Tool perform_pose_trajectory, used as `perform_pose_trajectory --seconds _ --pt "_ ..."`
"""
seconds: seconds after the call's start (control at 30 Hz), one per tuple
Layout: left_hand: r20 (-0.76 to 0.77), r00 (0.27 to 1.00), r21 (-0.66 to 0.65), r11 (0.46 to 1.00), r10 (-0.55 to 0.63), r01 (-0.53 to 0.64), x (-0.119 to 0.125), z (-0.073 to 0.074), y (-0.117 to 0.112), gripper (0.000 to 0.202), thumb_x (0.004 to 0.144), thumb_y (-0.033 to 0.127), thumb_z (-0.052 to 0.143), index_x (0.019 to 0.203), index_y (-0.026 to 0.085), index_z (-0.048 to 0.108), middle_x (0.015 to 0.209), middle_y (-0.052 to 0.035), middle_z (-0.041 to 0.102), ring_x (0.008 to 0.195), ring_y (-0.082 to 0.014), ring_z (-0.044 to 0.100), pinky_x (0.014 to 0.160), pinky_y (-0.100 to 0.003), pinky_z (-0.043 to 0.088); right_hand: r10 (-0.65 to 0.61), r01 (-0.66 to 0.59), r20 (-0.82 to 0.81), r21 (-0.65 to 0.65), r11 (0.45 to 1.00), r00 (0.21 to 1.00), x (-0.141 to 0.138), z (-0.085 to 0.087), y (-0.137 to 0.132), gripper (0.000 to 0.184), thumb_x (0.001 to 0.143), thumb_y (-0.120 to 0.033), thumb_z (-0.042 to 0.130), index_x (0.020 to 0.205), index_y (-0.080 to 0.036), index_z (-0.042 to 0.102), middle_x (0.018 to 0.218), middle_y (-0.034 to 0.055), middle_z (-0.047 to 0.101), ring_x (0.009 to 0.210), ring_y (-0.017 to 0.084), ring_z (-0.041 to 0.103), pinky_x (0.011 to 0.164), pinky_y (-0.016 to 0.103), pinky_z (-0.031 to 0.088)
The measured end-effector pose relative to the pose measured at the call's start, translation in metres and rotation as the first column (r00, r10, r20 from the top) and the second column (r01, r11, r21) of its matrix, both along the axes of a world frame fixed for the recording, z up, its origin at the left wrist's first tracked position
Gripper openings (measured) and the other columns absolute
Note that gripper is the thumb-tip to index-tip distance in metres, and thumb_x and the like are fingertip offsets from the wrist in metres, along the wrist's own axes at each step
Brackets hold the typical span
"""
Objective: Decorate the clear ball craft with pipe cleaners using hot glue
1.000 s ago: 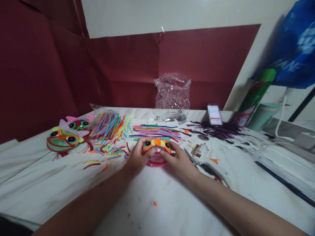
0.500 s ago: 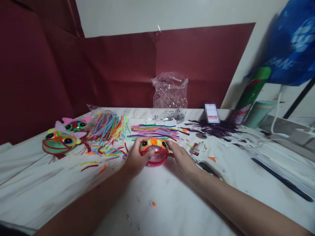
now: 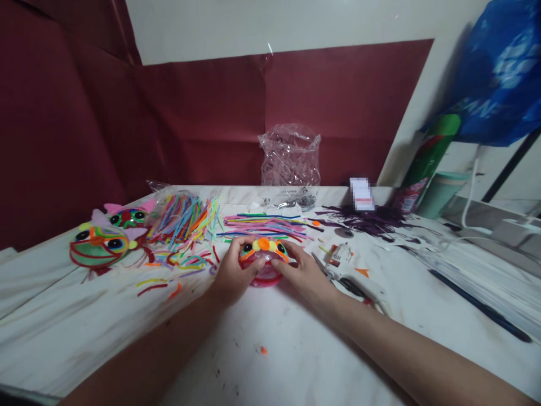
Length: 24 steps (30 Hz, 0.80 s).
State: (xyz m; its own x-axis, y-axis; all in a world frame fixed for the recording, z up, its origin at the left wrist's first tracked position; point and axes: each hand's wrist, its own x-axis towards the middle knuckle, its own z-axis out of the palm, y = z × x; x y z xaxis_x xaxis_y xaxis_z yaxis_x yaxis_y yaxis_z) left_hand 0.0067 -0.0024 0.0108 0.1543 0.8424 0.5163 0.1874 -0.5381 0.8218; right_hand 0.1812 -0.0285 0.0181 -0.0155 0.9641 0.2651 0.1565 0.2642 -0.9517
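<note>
A round, clear-fronted animal-face craft (image 3: 264, 245) with a pink-red rim stands on the table before me. Black eyes, yellow and orange pieces and an orange nose run along its top. My left hand (image 3: 231, 274) wraps its left side, thumb on the front. On the other side my right hand (image 3: 307, 276) grips it, thumb pressed to the front near the left thumb. The fingers behind the craft are partly hidden. Just right of my right hand lie dark-handled scissors (image 3: 351, 286) and a white tool (image 3: 340, 254), whose kind is unclear.
Two finished-looking animal-face crafts (image 3: 99, 246) sit at the left. Colourful pipe cleaners (image 3: 181, 219) lie bagged and loose; more pipe cleaners (image 3: 270, 225) lie behind my hands. Dark purple strips (image 3: 372, 220), a green cup (image 3: 443, 194) and a dark pen-like stick (image 3: 479, 304) are at right.
My right thumb has come onto the front of the craft, and the right hand has closed in around its side. My left hand keeps its hold. The view has shifted slightly.
</note>
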Motion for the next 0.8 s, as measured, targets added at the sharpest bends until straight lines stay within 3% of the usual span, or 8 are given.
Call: perform_pose_trajectory --seconds 0.3,0.5,0.7,0.8 --pt "-0.020 0.999 0.016 0.999 0.047 -0.046 0.003 0.000 -0.003 0.038 0.073 0.025 0.066 0.107 0.022 0.049 0.117 -0.0084 0.057 0.114 -0.0251 0.053 0.098 -0.040 0.041 -0.061 0.061 -0.006 0.005 0.998 0.998 -0.007 -0.004 0.002 0.059 0.068 -0.035 0.067 0.122 -0.015 0.052 0.119 0.0108 0.062 0.106 0.026 0.060 0.090 0.037 0.047" --pt "0.055 0.996 -0.011 0.997 -0.077 0.077 0.002 0.004 -0.006 0.029 0.082 0.034 0.056 0.107 0.020 0.050 0.117 -0.0096 0.057 0.114 -0.0250 0.053 0.098 -0.040 0.040 -0.063 0.063 -0.007 0.015 0.998 0.998 -0.007 -0.009 0.006 0.056 0.069 -0.035 0.067 0.121 -0.016 0.053 0.117 0.0096 0.063 0.106 0.026 0.060 0.090 0.037 0.047" --pt "0.001 0.998 -0.021 0.997 0.070 -0.070 0.008 0.005 -0.009 0.043 0.068 0.021 0.066 0.107 0.021 0.048 0.116 -0.0079 0.056 0.112 -0.0247 0.052 0.098 -0.040 0.040 -0.066 0.065 -0.030 -0.033 0.997 0.997 -0.007 -0.002 -0.001 0.060 0.068 -0.036 0.069 0.123 -0.018 0.053 0.119 0.0091 0.063 0.102 0.026 0.061 0.089 0.038 0.048" --pt "-0.011 0.997 -0.044 0.996 0.075 -0.076 0.008 0.005 -0.009 0.042 0.069 0.021 0.065 0.107 0.021 0.047 0.115 -0.0078 0.055 0.111 -0.0243 0.053 0.097 -0.040 0.041 -0.032 0.025 -0.111 -0.064 0.998 0.993 -0.004 0.002 -0.002 0.050 0.075 -0.048 0.064 0.117 -0.022 0.059 0.121 0.0064 0.063 0.109 0.026 0.058 0.094 0.038 0.045"
